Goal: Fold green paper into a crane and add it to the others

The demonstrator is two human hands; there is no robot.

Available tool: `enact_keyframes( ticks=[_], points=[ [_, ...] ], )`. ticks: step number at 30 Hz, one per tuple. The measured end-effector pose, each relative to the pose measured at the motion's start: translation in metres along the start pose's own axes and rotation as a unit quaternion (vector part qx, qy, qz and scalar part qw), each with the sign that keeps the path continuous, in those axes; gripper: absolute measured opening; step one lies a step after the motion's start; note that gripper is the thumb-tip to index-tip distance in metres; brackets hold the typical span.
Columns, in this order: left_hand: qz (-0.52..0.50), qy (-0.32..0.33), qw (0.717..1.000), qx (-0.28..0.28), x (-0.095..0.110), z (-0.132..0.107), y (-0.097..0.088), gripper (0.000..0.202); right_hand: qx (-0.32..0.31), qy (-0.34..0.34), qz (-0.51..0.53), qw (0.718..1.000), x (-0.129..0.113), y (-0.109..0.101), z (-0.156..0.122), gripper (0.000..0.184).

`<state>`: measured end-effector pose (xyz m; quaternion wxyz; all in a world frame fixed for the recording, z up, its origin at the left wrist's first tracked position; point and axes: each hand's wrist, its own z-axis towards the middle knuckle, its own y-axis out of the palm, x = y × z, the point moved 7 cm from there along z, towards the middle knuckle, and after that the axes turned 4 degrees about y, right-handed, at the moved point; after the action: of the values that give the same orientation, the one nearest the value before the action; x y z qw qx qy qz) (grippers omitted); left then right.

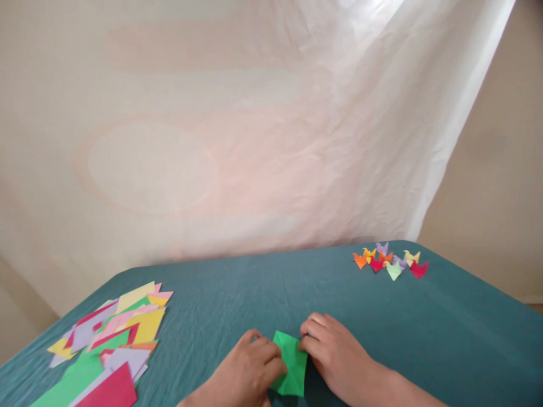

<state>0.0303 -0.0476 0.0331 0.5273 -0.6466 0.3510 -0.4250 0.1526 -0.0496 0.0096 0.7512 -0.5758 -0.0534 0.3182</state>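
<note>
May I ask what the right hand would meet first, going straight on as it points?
The right hand would probably meet the creased green paper piece, whose right edge it seems to touch.

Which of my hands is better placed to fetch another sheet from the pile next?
Probably the left hand: it's nearer the paper pile, though touching the green paper. The right hand sits farther away.

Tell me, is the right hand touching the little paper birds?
Apart. The head view shows a wide stretch of bare tablecloth between the right hand, which is at the green paper, and the paper birds farther back.
</note>
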Motion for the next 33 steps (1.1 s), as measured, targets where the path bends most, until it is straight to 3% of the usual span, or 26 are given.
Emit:
enact_keyframes(
  ticks=[5,10,14,17,20,24,30,33],
  points=[
    [0.047,-0.048,0.998,-0.005,-0.004,0.004,0.008,0.013,-0.046,-0.026,0.018,0.998,-0.014,0.001,0.001,0.013],
    [-0.016,-0.067,0.997,0.040,-0.012,0.001,0.010,0.029,-0.019,0.035,0.082,0.996,0.001,0.009,0.003,0.007],
    [-0.068,-0.160,0.978,0.112,-0.033,-0.004,0.014,0.014,0.017,0.110,0.105,0.988,0.015,0.012,0.005,0.003],
    [-0.074,-0.213,0.965,0.133,-0.044,-0.005,0.019,0.018,0.043,0.154,0.104,0.982,0.014,0.012,0.006,0.022],
    [-0.066,-0.231,0.961,0.137,-0.045,-0.003,0.022,0.017,0.063,0.177,0.086,0.979,0.008,0.014,0.008,0.033],
    [-0.055,-0.248,0.957,0.138,-0.045,-0.003,0.022,0.016,0.065,0.205,0.080,0.973,0.007,0.016,0.008,0.034],
    [-0.106,-0.249,0.958,0.094,-0.050,-0.009,0.018,0.004,0.044,0.209,0.120,0.969,0.024,0.014,0.004,0.032],
    [-0.137,-0.234,0.960,0.074,-0.052,-0.011,0.016,0.011,0.042,0.201,0.145,0.968,0.036,0.012,0.002,0.030]
  ],
)
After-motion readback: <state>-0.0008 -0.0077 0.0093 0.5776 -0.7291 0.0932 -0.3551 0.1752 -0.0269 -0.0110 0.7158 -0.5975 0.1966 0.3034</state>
